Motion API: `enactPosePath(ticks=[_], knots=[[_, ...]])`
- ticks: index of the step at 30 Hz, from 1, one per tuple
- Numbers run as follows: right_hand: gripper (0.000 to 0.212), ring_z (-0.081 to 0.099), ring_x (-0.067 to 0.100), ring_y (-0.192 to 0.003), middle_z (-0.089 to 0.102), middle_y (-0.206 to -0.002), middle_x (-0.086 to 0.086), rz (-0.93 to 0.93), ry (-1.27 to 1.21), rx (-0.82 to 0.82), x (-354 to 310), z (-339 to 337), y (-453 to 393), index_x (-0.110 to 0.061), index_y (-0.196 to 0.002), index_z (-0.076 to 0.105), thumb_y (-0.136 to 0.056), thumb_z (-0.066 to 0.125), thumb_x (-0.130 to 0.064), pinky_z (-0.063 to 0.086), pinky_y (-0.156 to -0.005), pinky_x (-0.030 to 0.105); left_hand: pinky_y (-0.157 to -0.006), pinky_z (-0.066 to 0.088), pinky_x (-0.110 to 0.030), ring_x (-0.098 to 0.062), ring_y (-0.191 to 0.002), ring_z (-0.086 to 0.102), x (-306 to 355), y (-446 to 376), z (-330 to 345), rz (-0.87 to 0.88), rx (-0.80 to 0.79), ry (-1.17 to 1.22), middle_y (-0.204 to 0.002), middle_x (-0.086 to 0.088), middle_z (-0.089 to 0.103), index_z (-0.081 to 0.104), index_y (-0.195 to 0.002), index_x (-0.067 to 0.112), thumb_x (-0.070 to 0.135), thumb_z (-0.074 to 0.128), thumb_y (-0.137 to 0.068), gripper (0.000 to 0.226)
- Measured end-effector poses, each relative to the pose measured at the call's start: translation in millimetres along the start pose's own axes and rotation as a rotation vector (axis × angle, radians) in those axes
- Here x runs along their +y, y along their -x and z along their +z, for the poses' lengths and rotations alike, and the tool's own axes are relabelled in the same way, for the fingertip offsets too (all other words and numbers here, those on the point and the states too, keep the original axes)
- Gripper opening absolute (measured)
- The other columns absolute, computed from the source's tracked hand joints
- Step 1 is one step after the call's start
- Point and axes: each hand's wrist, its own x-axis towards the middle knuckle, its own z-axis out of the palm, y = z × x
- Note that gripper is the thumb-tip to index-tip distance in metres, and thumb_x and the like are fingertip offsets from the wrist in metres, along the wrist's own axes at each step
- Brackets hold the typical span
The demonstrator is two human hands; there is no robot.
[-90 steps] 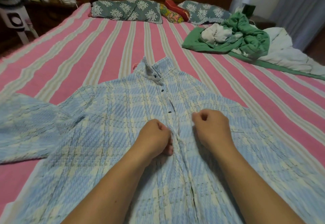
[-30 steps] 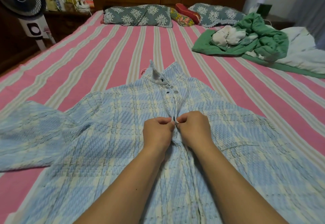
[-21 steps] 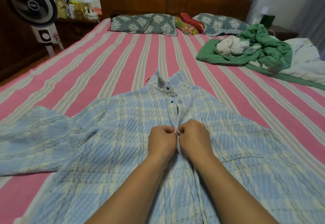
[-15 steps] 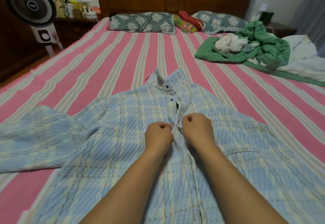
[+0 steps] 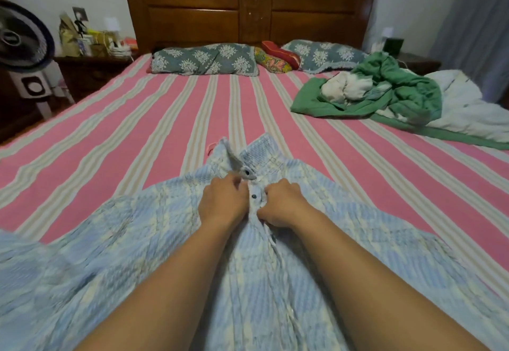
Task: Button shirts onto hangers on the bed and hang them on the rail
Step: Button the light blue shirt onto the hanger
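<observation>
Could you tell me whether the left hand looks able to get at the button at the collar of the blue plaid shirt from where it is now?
Probably yes. The left hand grips the placket of the blue plaid shirt just below the collar button, and only bare fabric lies between them; the right hand sits off to the other side.

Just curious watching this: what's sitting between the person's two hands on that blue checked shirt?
In the head view, between the left hand and right hand runs the shirt front's closing strip, with one dark button showing.
</observation>
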Motion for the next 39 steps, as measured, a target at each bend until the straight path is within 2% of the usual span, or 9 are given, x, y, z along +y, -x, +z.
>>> enactPosePath(ticks=[5,8,14,18,23,25,28,34,39], knots=[[0.054,0.038,0.029,-0.128,0.042,-0.134,0.007,-0.044,-0.043,0.045,17,9,-12,-0.016,-0.135,0.051,-0.087,0.068,-0.033,0.043,-0.095,0.037,-0.081,0.038,-0.035,-0.024,-0.122,0.042,-7,5,14,0.059,0.035,-0.071,-0.127,-0.002,0.05,0.057,-0.13,0.03,0.052,0.045,-0.097,0.042],[0.045,0.04,0.029,-0.122,0.04,-0.126,0.006,-0.047,-0.026,0.039,15,11,-13,-0.015,-0.125,0.046,-0.09,0.068,-0.031,0.04,-0.083,0.035,-0.083,0.045,-0.043,-0.027,-0.116,0.041,0,1,13,0.042,-0.022,-0.123,-0.12,-0.004,0.046,0.051,-0.114,0.018,0.055,0.05,-0.089,0.044],[0.022,0.046,0.022,-0.069,0.05,-0.086,0.002,0.066,-0.066,0.41,22,8,-15,-0.017,-0.101,0.041,-0.093,0.061,-0.02,0.028,-0.05,0.032,-0.088,0.045,-0.046,-0.034,-0.124,0.038,8,6,11,0.08,-0.068,-0.352,-0.129,-0.012,0.043,0.052,-0.099,0.015,0.057,0.047,-0.097,0.042],[0.053,0.054,0.028,-0.092,0.041,-0.126,0.009,-0.03,0.035,0.279,13,16,-11,-0.021,-0.13,0.036,-0.091,0.07,-0.031,0.039,-0.064,0.034,-0.079,0.045,-0.045,-0.033,-0.109,0.045,7,6,10,0.117,0.009,-0.215,-0.11,-0.009,0.052,0.049,-0.084,0.016,0.041,0.052,-0.098,0.029],[0.021,0.04,0.029,-0.101,0.038,-0.12,0.005,-0.141,0.231,0.43,9,12,-7,-0.019,-0.108,0.053,-0.09,0.058,-0.011,0.036,-0.071,0.036,-0.054,0.031,-0.036,-0.026,-0.07,0.05,0,1,5,0.144,0.019,0.017,-0.079,-0.004,0.053,0.044,-0.086,0.018,0.034,0.057,-0.098,0.025],[0.02,0.043,0.031,-0.11,0.049,-0.118,0.004,-0.084,0.212,0.384,11,13,-9,-0.018,-0.11,0.061,-0.094,0.061,-0.03,0.041,-0.079,0.039,-0.052,0.031,-0.034,-0.025,-0.063,0.049,-1,-4,2,0.126,-0.043,-0.034,-0.073,-0.004,0.05,0.044,-0.079,0.017,0.039,0.06,-0.097,0.032],[0.053,0.053,0.03,-0.106,0.055,-0.098,0.002,0.062,0.121,0.245,13,11,-10,-0.016,-0.111,0.055,-0.085,0.067,-0.061,0.043,-0.075,0.037,-0.051,0.029,-0.03,-0.024,-0.053,0.04,-1,-7,0,0.101,-0.143,-0.093,-0.06,-0.003,0.04,0.04,-0.066,0.017,0.042,0.06,-0.097,0.044],[0.021,0.046,0.019,-0.056,0.049,-0.071,0.004,0.139,0.142,0.152,19,-4,-9,-0.009,-0.08,0.048,-0.088,0.068,-0.009,0.031,-0.046,0.027,-0.055,0.025,-0.03,-0.022,-0.051,0.027,-5,-13,-3,0.087,-0.21,0.008,-0.058,-0.001,0.028,0.034,-0.067,0.016,0.03,0.056,-0.098,0.04],[0.031,0.039,0.021,-0.053,0.045,-0.064,0.005,0.139,-0.197,0.322,24,-12,-15,-0.01,-0.067,0.044,-0.096,0.052,-0.017,0.026,-0.048,0.027,-0.057,0.029,-0.032,-0.023,-0.053,0.035,-3,-11,-1,0.129,-0.111,0.074,-0.06,-0.005,0.037,0.038,-0.069,0.015,0.031,0.058,-0.097,0.038]])
